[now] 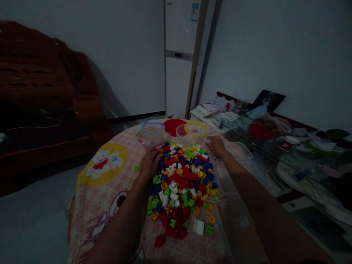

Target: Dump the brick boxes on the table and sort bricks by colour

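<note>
A long heap of toy building bricks point(181, 178) in red, yellow, blue, green and white lies on the patterned tablecloth point(101, 194). My left hand point(149, 163) rests against the heap's far left edge, fingers apart and touching the outer bricks. On the other side, my right hand point(216, 146) reaches past the heap's far right corner with its fingers stretched out, beside a clear plastic box point(240, 151). Whether it touches the box cannot be made out. A white brick piece point(198, 226) and a red brick point(158, 241) lie loose at the near end.
Clear containers with blue and red rims point(150, 135) stand at the table's far left. More clear boxes point(236, 223) line the right edge, partly under my right arm. A cluttered glass-topped cabinet point(247, 132) stands to the right, a wooden bench point(49, 91) to the left.
</note>
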A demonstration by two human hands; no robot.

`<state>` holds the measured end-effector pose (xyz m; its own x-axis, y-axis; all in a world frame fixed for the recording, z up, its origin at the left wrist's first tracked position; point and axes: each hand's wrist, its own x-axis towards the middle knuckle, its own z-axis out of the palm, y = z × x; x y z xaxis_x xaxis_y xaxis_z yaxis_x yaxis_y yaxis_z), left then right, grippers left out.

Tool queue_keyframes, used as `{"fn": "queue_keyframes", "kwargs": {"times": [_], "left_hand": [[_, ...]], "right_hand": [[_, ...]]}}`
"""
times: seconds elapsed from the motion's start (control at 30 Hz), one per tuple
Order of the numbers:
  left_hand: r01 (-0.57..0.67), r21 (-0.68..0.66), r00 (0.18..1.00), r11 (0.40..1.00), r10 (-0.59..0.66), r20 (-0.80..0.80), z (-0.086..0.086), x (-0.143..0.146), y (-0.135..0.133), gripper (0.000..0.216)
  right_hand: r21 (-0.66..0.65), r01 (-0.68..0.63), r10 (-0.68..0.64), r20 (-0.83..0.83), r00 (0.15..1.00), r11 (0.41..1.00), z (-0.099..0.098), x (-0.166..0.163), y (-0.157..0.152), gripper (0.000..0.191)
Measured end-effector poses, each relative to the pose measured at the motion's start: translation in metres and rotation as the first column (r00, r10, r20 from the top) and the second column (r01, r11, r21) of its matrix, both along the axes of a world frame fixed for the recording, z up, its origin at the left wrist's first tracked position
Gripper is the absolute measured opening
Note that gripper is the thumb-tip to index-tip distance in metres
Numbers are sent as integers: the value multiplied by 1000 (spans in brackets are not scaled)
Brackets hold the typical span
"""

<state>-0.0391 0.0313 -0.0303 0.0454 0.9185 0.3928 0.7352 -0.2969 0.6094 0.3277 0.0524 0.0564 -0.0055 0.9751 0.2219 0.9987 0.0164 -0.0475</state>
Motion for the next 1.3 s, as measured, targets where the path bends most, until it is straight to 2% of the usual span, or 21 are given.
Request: {"fn": "queue_keyframes", "kwargs": {"times": [0.2, 0.37, 0.5, 0.6, 0.7, 0.77, 0.9, 1.17, 1.3], "left_hand": [[0, 9, 1000, 1000, 0, 10, 0, 1, -1, 41], [3, 9, 1000, 1000, -3, 30, 3, 4, 0, 38], [7, 9, 1000, 1000, -7, 28, 6, 5, -1, 38], [6, 6, 1000, 1000, -7, 23, 6, 5, -2, 41], [3, 9, 1000, 1000, -3, 19, 5, 4, -1, 42], [5, 18, 1000, 1000, -5, 23, 4, 4, 0, 41], [4, 21, 1000, 1000, -4, 27, 1, 3, 1, 41], [14, 12, 1000, 1000, -14, 18, 2, 2, 2, 40], [-3, -8, 1000, 1000, 3, 7, 5, 3, 1, 39]], "right_hand": [[-106, -36, 36, -3, 999, 994, 1, -10, 1, 39], [-172, -36, 37, 1, 999, 984, -1, -2, -6, 24], [-85, -46, 44, -31, 999, 995, -2, 11, -16, 35], [14, 57, -57, -39, 998, 998, 1, 27, -25, 35], [-33, 200, -199, 15, 980, 979, 1, 42, -37, 31], [-117, 232, -224, 75, 972, 966, -1, 46, -45, 28], [-187, 228, -209, 118, 971, 955, -9, 44, -54, 25], [-157, 189, -177, 84, 981, 969, -8, 36, -53, 27], [-72, 172, -172, 17, 985, 982, -4, 39, -70, 37]]}}
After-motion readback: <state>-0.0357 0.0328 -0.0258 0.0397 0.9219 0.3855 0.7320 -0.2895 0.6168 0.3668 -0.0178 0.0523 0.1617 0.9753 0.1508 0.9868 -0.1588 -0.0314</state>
